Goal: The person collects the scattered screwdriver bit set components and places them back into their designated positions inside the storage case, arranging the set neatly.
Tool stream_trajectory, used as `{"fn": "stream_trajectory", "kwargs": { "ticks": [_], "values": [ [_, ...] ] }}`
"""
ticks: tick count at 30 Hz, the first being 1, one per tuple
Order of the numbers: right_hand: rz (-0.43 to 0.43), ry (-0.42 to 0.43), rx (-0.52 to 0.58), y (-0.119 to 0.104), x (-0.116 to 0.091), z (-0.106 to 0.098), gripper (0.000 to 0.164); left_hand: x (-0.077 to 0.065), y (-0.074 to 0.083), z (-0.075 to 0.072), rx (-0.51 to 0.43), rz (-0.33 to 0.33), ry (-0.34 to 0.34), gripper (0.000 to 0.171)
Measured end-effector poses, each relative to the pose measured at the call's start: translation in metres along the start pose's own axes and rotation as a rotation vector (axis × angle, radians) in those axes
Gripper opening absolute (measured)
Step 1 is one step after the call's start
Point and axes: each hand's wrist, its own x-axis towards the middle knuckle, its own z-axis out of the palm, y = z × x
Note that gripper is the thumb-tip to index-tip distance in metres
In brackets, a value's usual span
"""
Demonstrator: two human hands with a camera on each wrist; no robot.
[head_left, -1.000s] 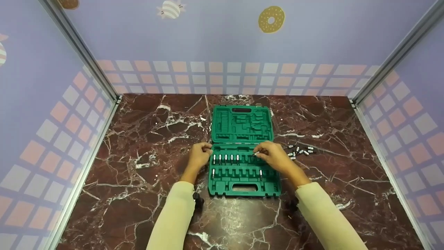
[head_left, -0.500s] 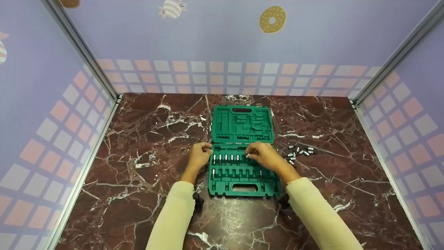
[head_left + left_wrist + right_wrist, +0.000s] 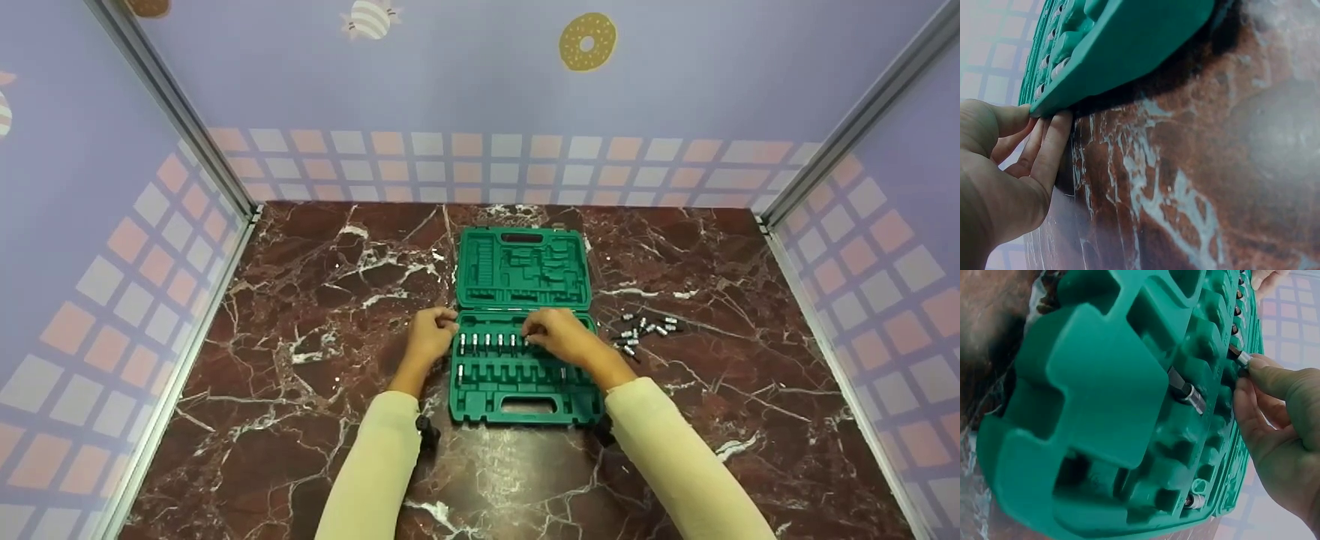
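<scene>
A green tool case lies unfolded on the table, its lid away from me. My right hand pinches a bit socket, silver with a dark tip, between thumb and fingers. It sits over the upper row of slots, just right of several bit sockets in place there. Two more lie in the lower row, one at the left and one with a flat blade at the right. My left hand grips the case's left edge, thumb at the rim and fingers below it.
Right of the case, several loose bit sockets lie in a small pile on the dark red marbled table. Patterned purple walls close in the back and both sides.
My right hand has moved left along the upper row with the bit socket, stopping beside the ones seated there. My left hand has stayed at the case edge.
</scene>
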Motion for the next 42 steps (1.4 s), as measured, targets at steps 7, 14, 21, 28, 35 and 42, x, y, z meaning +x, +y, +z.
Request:
{"fn": "stream_trajectory", "kwargs": {
  "ticks": [7,14,21,28,35,42],
  "values": [
    [0.027,0.025,0.000,-0.001,0.004,0.002,0.011,0.001,0.001,0.000,0.004,-0.012,0.001,0.019],
    [0.088,0.003,0.056,0.000,0.009,0.005,0.012,0.001,-0.001,0.001,-0.011,-0.009,-0.006,0.020],
    [0.154,0.038,0.077,0.001,0.014,0.009,0.021,-0.001,-0.001,0.000,0.000,-0.028,-0.012,0.019],
    [0.124,0.090,0.023,-0.001,0.017,0.012,0.015,0.000,0.000,-0.001,-0.008,-0.019,-0.003,0.019],
    [0.109,0.091,0.037,0.002,0.016,0.013,0.014,0.000,0.000,0.000,-0.014,-0.008,0.001,0.019],
    [0.123,0.070,0.068,0.003,0.013,0.011,0.016,0.001,-0.001,0.001,-0.014,0.000,0.000,0.020]
  ]
}}
